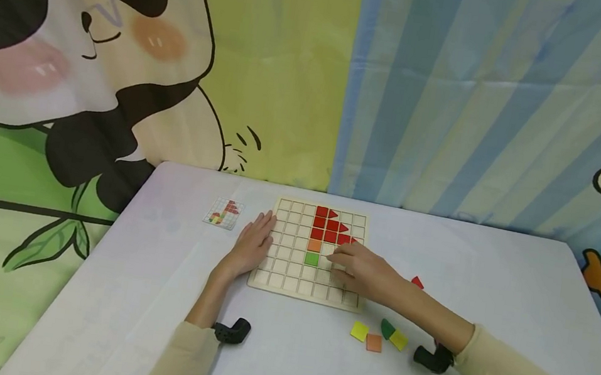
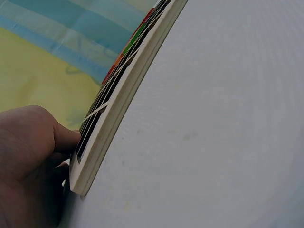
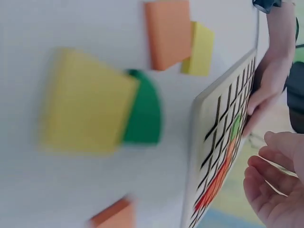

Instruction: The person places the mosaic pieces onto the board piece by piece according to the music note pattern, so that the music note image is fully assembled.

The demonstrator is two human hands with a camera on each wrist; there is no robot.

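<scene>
A wooden grid board (image 1: 279, 268) lies on the white table. Red squares and pointed red pieces (image 1: 320, 222) fill part of its upper right, with an orange square (image 1: 314, 246) and a green square (image 1: 312, 259) below them. Along the board's left edge rests my left hand (image 1: 253, 246), fingers stretched out; its thumb side touches the rim in the left wrist view. My right hand (image 1: 366, 272) hovers over the board's right side beside the green square. Its fingers are loosely bent, and the right wrist view shows nothing between them.
Near the board's lower right corner lie yellow squares (image 1: 359, 331), an orange square (image 1: 374, 343) and a dark green rounded piece (image 1: 387, 329). A red piece (image 1: 417, 282) shows behind the right forearm. Left of the board is a small pattern card (image 1: 223, 213).
</scene>
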